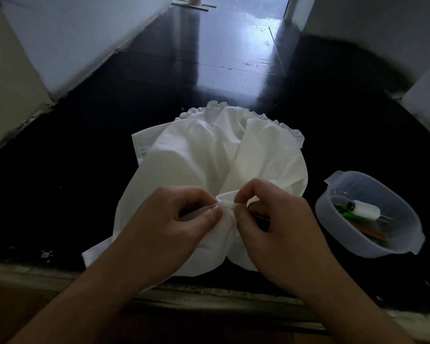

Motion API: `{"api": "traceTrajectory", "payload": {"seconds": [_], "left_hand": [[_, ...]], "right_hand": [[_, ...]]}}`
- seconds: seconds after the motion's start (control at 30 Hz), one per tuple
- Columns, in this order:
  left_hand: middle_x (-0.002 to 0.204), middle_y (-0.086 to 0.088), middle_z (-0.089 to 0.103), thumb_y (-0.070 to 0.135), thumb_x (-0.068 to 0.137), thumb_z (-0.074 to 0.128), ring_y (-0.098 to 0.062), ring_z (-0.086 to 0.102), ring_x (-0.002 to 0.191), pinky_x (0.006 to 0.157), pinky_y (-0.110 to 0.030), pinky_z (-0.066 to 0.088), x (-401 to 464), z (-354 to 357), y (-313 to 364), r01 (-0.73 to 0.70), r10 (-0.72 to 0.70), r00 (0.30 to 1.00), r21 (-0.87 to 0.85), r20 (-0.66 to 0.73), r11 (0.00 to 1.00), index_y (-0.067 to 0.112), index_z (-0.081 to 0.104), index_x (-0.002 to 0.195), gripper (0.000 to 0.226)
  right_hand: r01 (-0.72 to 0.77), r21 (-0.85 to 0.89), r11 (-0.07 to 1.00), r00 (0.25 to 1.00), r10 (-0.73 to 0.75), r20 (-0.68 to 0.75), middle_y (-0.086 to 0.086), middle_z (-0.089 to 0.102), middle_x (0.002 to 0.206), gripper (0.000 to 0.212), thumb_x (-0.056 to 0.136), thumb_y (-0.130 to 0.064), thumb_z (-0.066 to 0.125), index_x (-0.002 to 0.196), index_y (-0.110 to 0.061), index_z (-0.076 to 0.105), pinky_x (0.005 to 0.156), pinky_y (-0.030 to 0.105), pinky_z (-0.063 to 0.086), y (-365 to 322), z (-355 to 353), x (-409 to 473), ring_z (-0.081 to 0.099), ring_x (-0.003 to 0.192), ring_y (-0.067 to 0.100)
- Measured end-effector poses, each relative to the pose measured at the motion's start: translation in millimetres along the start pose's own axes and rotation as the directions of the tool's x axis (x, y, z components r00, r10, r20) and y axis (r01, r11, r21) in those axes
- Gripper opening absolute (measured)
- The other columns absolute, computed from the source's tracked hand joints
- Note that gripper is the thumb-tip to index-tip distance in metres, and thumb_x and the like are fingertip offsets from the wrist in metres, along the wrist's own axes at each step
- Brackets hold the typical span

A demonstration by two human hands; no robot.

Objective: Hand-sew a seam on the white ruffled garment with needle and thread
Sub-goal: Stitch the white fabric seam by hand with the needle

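Note:
The white ruffled garment lies bunched on a black surface, its frilled edge at the far side. My left hand pinches a fold of the cloth between thumb and fingers. My right hand pinches the same fold from the right, fingertips almost touching the left thumb. A thin needle shows faintly under my right fingers. The thread cannot be made out.
A clear plastic tub stands to the right of the garment; inside it lie a white thread spool, green items and an orange stick. The black surface stretches away between pale walls. A worn ledge runs along the near edge.

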State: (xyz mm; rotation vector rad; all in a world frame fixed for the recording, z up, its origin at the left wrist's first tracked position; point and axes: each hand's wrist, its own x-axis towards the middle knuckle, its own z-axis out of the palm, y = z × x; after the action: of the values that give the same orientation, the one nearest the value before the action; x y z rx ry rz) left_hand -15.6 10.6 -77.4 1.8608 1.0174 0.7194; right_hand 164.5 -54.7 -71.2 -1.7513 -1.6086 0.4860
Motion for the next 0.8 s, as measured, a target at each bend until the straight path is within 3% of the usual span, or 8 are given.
{"api": "traceTrajectory", "payload": {"seconds": [0.1, 0.17, 0.27, 0.33, 0.47, 0.57, 0.67, 0.8], "left_hand": [[0.077, 0.008, 0.076, 0.030, 0.097, 0.070, -0.011, 0.074, 0.078, 0.074, -0.041, 0.059, 0, 0, 0, 0.000, 0.000, 1.000, 0.003, 0.005, 1.000, 0.030, 0.078, 0.081, 0.017], [0.078, 0.009, 0.077, 0.029, 0.096, 0.070, -0.009, 0.074, 0.079, 0.074, -0.038, 0.059, 1, -1, 0, -0.001, 0.001, 1.000, 0.008, 0.011, 1.000, 0.030, 0.078, 0.082, 0.017], [0.078, 0.012, 0.077, 0.029, 0.096, 0.070, -0.004, 0.073, 0.078, 0.071, -0.024, 0.056, 0, -1, 0, -0.002, 0.002, 1.000, 0.018, 0.021, 1.000, 0.031, 0.078, 0.082, 0.016], [0.078, 0.014, 0.077, 0.029, 0.096, 0.071, -0.002, 0.073, 0.078, 0.071, -0.021, 0.055, 0, -1, 0, -0.001, 0.000, 1.000, 0.015, 0.028, 1.000, 0.032, 0.079, 0.083, 0.016], [0.078, 0.012, 0.077, 0.029, 0.096, 0.070, -0.005, 0.074, 0.078, 0.071, -0.026, 0.057, 0, -1, 0, 0.010, -0.010, 0.999, -0.006, 0.031, 1.000, 0.030, 0.079, 0.082, 0.016], [0.077, 0.012, 0.076, 0.031, 0.094, 0.069, -0.005, 0.073, 0.077, 0.070, -0.026, 0.057, 0, -1, 1, 0.016, -0.016, 1.000, 0.002, 0.026, 1.000, 0.030, 0.079, 0.081, 0.017], [0.076, 0.011, 0.076, 0.032, 0.094, 0.069, -0.007, 0.074, 0.076, 0.069, -0.026, 0.057, 1, -2, 1, 0.026, -0.026, 0.999, -0.003, 0.019, 1.000, 0.030, 0.079, 0.080, 0.018], [0.075, 0.008, 0.076, 0.031, 0.095, 0.069, -0.008, 0.073, 0.075, 0.069, -0.027, 0.057, 2, -2, 1, 0.042, -0.041, 0.999, -0.036, 0.030, 0.998, 0.029, 0.079, 0.080, 0.019]], "right_hand": [[-0.029, 0.021, 0.999, 0.998, 0.028, 0.052, -0.008, 0.066, 0.059, 0.008, 0.097, -0.023, 0.064, 0.093, -0.029, 0.067, 0.051, 0.027, 0.051, -1, -2, 1, 0.064, 0.054, 0.010], [-0.035, 0.038, 0.999, 0.998, 0.032, 0.058, -0.008, 0.069, 0.062, 0.014, 0.095, -0.021, 0.066, 0.085, -0.027, 0.071, 0.053, 0.027, 0.052, 0, -4, 3, 0.066, 0.057, 0.009], [-0.058, 0.074, 0.996, 0.997, 0.054, 0.048, -0.009, 0.067, 0.060, 0.020, 0.093, -0.018, 0.069, 0.074, -0.024, 0.070, 0.051, 0.019, 0.047, 1, -5, 4, 0.064, 0.055, 0.007], [-0.082, 0.127, 0.988, 0.996, 0.077, 0.047, -0.003, 0.067, 0.059, 0.022, 0.093, -0.016, 0.071, 0.072, -0.021, 0.069, 0.051, 0.026, 0.047, 2, -6, 5, 0.063, 0.053, 0.011], [-0.095, 0.201, 0.975, 0.995, 0.089, 0.038, 0.003, 0.067, 0.061, 0.024, 0.092, -0.014, 0.072, 0.070, -0.019, 0.068, 0.056, 0.038, 0.050, 3, -7, 5, 0.065, 0.058, 0.023], [-0.116, 0.290, 0.950, 0.992, 0.099, 0.072, 0.003, 0.064, 0.057, 0.024, 0.092, -0.012, 0.072, 0.069, -0.015, 0.068, 0.052, 0.032, 0.042, 5, -7, 6, 0.057, 0.052, 0.023], [-0.170, 0.432, 0.886, 0.983, 0.124, 0.132, -0.005, 0.053, 0.050, 0.026, 0.093, -0.005, 0.070, 0.069, -0.011, 0.067, 0.050, 0.021, 0.034, 8, -8, 7, 0.044, 0.047, 0.007], [-0.185, 0.522, 0.833, 0.979, 0.112, 0.169, -0.004, 0.049, 0.051, 0.025, 0.093, -0.003, 0.071, 0.069, -0.011, 0.068, 0.052, 0.023, 0.032, 11, -10, 9, 0.041, 0.049, 0.008]]}}
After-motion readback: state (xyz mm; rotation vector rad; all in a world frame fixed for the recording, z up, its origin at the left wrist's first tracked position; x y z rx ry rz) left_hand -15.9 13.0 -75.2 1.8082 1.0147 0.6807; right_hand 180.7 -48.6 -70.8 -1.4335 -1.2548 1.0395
